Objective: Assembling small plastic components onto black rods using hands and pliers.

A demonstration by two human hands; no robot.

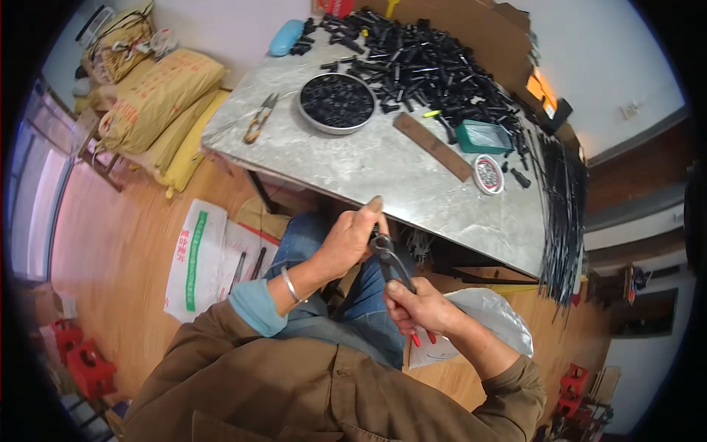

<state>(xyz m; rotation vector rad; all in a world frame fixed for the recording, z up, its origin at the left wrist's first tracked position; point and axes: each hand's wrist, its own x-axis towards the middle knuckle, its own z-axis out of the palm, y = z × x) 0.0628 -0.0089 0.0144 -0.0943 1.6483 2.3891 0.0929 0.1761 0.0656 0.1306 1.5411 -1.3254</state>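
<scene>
My right hand (421,306) is closed around the red-tipped handles of a pair of pliers (394,267), held over my lap below the table edge. My left hand (352,239) pinches a small dark part at the jaws of the pliers; the part itself is mostly hidden by my fingers. A metal bangle sits on my left wrist. Both hands are close together in front of the grey table (368,169).
On the table lie a round metal bowl of small black pieces (337,102), a large heap of black plastic parts (427,66), small snips (259,118), a brown strip (433,146), a green tray (482,136) and a small tin (488,174). Black rods (561,214) hang off the right edge. Sacks (158,99) stand left; a white bag (482,317) lies on the floor.
</scene>
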